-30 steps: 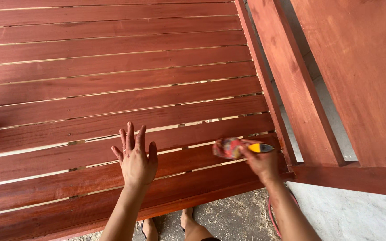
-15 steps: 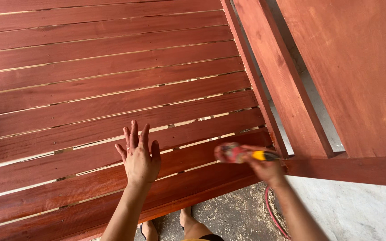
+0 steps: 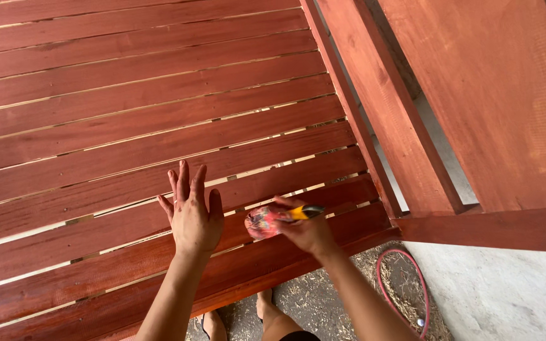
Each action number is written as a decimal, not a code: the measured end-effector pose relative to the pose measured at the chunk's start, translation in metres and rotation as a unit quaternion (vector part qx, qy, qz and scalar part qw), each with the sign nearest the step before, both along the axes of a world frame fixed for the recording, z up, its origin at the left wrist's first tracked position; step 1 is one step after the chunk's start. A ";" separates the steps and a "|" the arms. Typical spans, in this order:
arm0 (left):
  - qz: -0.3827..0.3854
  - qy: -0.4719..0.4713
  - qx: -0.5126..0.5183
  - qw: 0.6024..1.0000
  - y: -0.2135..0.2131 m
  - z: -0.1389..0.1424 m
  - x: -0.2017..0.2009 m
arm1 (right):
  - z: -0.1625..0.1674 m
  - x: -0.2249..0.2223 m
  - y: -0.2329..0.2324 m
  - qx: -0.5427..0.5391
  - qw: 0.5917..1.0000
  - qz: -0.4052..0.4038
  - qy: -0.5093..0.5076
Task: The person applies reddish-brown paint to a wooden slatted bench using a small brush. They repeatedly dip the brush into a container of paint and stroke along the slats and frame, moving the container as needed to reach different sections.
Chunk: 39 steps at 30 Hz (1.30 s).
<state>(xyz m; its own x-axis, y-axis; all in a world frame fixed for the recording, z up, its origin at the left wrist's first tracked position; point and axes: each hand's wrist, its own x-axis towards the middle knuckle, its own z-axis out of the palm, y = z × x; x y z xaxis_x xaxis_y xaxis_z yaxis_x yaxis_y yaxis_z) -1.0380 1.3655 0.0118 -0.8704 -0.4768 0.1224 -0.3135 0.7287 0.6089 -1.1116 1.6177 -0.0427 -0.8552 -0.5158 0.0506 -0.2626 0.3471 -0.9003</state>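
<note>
My left hand (image 3: 191,211) lies flat, fingers spread, on a red-brown stained wooden slat of a big slatted panel (image 3: 127,107). My right hand (image 3: 308,230) grips a stain-soaked rag (image 3: 261,221) wrapped around a yellow-handled tool (image 3: 304,211), pressed against a slat near the panel's front right corner, just right of the left hand. The tool's working end is hidden by the rag.
A stained upright frame post (image 3: 380,107) and a broad stained board (image 3: 500,101) stand to the right. A red hose loop (image 3: 402,284) lies on the concrete floor. My bare feet (image 3: 263,306) show below the panel's front edge.
My right hand with the rag has slid leftward along the slats, closer to my left hand. The left hand stays flat in place; the camera view shifted slightly.
</note>
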 end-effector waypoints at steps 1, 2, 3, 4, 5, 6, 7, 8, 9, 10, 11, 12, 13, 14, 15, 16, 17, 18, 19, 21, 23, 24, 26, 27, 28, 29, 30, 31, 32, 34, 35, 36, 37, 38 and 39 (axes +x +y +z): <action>-0.003 -0.007 -0.004 1.000 0.002 0.001 -0.001 | 0.003 -0.008 0.019 0.031 0.999 0.021 -0.005; -0.006 -0.001 -0.001 1.000 0.004 0.002 -0.002 | 0.005 -0.017 0.037 0.013 1.000 -0.006 0.001; -0.007 0.006 0.000 1.000 0.006 0.003 -0.003 | 0.005 -0.028 0.055 -0.005 0.999 -0.031 0.009; -0.008 0.011 0.003 1.000 0.008 0.003 -0.003 | 0.006 -0.039 0.073 0.068 0.994 -0.075 0.032; -0.007 0.004 0.002 1.000 0.009 0.003 -0.003 | 0.008 -0.047 0.089 0.142 0.981 -0.119 0.053; -0.006 -0.004 0.001 1.000 0.010 0.002 -0.002 | 0.011 -0.050 0.105 0.001 0.993 -0.110 -0.031; -0.005 -0.010 0.000 1.000 0.011 0.002 -0.002 | 0.016 -0.053 0.117 -0.139 0.979 -0.098 -0.112; -0.004 -0.012 0.003 1.000 0.012 0.001 -0.001 | 0.022 -0.056 0.124 -0.032 0.989 -0.141 0.010; -0.004 -0.014 0.006 1.000 0.012 0.000 0.000 | 0.030 -0.057 0.131 0.077 0.972 -0.181 0.131; -0.004 -0.017 0.010 1.000 0.013 -0.001 0.002 | 0.038 -0.054 0.131 0.184 0.926 -0.217 0.248; -0.007 -0.018 0.006 1.000 0.014 -0.001 0.003 | 0.043 -0.047 0.125 0.111 0.958 -0.185 0.189; -0.009 -0.018 0.003 1.000 0.015 -0.002 0.003 | 0.047 -0.039 0.115 0.038 0.979 -0.151 0.128; -0.013 -0.018 0.001 1.000 0.017 -0.002 0.003 | 0.050 -0.032 0.103 -0.034 0.990 -0.117 0.066; -0.015 -0.020 0.006 1.000 0.019 -0.002 0.002 | 0.047 -0.017 0.087 -0.002 0.994 -0.091 0.063; -0.018 -0.022 0.012 1.000 0.022 -0.002 0.001 | 0.037 0.003 0.064 0.031 0.996 -0.066 0.058; -0.020 -0.025 0.018 0.999 0.026 -0.002 0.001 | 0.029 0.015 0.047 0.052 0.997 -0.033 0.054; -0.022 -0.020 0.021 0.999 0.028 -0.001 -0.001 | 0.024 0.020 0.038 0.072 0.996 0.003 0.051; -0.024 -0.016 0.024 0.999 0.030 0.000 -0.002 | 0.021 0.019 0.037 0.072 0.989 0.023 0.130; -0.028 -0.015 0.028 0.999 0.032 0.001 -0.003 | 0.020 0.014 0.041 0.073 0.975 0.041 0.206; -0.029 -0.007 0.026 0.999 0.032 0.002 -0.002 | 0.027 -0.006 0.065 0.107 0.954 0.042 0.277; -0.029 0.000 0.024 0.999 0.030 0.003 -0.002 | 0.050 -0.036 0.110 0.079 0.975 0.013 0.208; -0.027 0.001 0.024 0.999 0.029 0.003 -0.001 | 0.054 -0.043 0.117 0.017 0.990 0.002 0.139; -0.021 -0.005 0.025 0.999 0.028 0.002 0.001 | 0.054 -0.041 0.119 0.209 0.960 -0.125 0.135; -0.018 -0.011 0.026 0.999 0.028 0.001 0.001 | 0.050 -0.036 0.113 0.302 0.926 -0.187 0.130; -0.017 -0.016 0.029 0.999 0.030 0.000 0.000 | 0.041 -0.023 0.101 0.206 0.962 -0.173 0.044; -0.022 -0.021 0.024 0.999 0.034 0.000 -0.002 | 0.030 -0.010 0.086 0.104 0.981 -0.156 -0.040; -0.027 -0.024 0.017 0.999 0.037 0.000 -0.005 | 0.026 -0.006 0.080 0.128 0.985 -0.094 0.063; -0.032 -0.029 0.011 0.999 0.040 0.000 -0.008 | 0.024 -0.006 0.080 0.152 0.974 -0.032 0.164; -0.038 -0.019 0.016 0.999 0.044 0.001 -0.010 | 0.021 -0.005 0.078 0.176 0.949 0.031 0.259; -0.046 -0.001 0.026 0.999 0.049 0.002 -0.013 | 0.029 -0.024 0.098 -0.002 0.998 0.021 0.066; -0.044 -0.002 0.026 0.999 0.049 0.002 -0.013 | 0.037 -0.040 0.113 -0.093 0.995 0.016 -0.032; -0.043 -0.006 0.025 0.999 0.049 0.003 -0.012 | 0.039 -0.047 0.120 -0.068 0.997 -0.041 -0.014; -0.043 -0.009 0.026 0.999 0.048 0.004 -0.011 | 0.036 -0.049 0.122 -0.041 0.994 -0.099 0.004; -0.039 -0.019 0.030 0.999 0.047 0.004 -0.009 | 0.034 -0.050 0.126 -0.014 0.988 -0.155 0.022; -0.035 -0.027 0.034 0.998 0.046 0.005 -0.008 | 0.028 -0.046 0.125 0.085 0.979 -0.185 0.028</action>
<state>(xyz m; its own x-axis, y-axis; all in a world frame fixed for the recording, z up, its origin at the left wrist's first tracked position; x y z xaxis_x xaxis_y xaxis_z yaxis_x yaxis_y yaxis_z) -1.0458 1.4111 0.0164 -0.9067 -0.4195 0.0433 -0.2966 0.7073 0.6417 -1.1572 1.7425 -0.0149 -0.9833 -0.1768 0.0426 -0.1376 0.5703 -0.8098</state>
